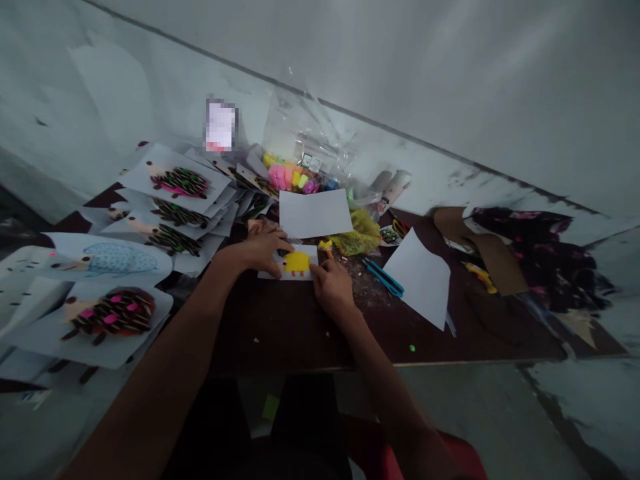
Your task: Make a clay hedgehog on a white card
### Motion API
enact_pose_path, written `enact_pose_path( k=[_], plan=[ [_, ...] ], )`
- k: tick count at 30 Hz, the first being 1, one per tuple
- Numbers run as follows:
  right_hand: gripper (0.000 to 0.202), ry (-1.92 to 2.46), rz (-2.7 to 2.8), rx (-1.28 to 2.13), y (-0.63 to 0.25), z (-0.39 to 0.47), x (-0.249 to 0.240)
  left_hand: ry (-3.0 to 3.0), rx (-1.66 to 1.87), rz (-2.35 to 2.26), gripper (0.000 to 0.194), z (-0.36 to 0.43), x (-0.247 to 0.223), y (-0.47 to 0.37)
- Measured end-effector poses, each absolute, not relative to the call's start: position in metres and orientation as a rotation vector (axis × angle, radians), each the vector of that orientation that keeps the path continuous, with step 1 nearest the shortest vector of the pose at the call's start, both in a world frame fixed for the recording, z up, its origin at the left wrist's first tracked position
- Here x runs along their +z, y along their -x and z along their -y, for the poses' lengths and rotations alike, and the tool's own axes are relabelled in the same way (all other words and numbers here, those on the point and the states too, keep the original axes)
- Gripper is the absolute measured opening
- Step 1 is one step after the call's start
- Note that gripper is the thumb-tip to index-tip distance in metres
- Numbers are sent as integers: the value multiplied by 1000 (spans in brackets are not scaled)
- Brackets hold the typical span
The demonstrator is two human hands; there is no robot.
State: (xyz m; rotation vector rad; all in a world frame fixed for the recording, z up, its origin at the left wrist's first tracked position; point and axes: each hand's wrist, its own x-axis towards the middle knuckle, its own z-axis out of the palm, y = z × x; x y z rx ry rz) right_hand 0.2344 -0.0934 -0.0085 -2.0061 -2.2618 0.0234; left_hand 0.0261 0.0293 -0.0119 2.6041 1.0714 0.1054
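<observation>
A small white paper card lies on the dark table, bearing a yellow hedgehog-like figure with small orange feet. Fingers spread, my left hand rests on the card's left end. At the card's right edge is my right hand, its fingers bent and drawn together; whatever they may hold is hidden. Just beyond its fingertips sits a yellow and orange lump. A blank white sheet lies behind the card.
Stacked hedgehog pictures fill the left side. Behind are colourful clay packs and a yellow plastic bag. To the right lie a blue cutter, a white sheet, a yellow tool and dark flowered cloth.
</observation>
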Motion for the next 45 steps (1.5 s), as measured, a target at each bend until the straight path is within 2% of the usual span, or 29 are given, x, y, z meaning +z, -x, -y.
enact_pose_path(
  k=[4, 13, 21, 28, 38, 45],
  plan=[
    [39, 2037, 2195, 59, -236, 95, -6, -2598, 111, -1033, 66, -32, -12, -24],
    [30, 2052, 2304, -39, -231, 94, -7, -2566, 36, -1064, 68, -29, -4, -25],
    [38, 2030, 2234, -31, -236, 95, -13, -2555, 85, -1051, 65, -30, -6, -24],
    [37, 2002, 2283, -71, -234, 92, -14, -2540, 40, -1066, 66, -29, -4, -26],
    [37, 1958, 2201, 200, -247, 86, 1, -2560, -4, -1084, 69, -27, -3, -26],
    [37, 1956, 2329, 66, -248, 92, -1, -2541, -23, -1059, 68, -25, 2, -27]
  ],
)
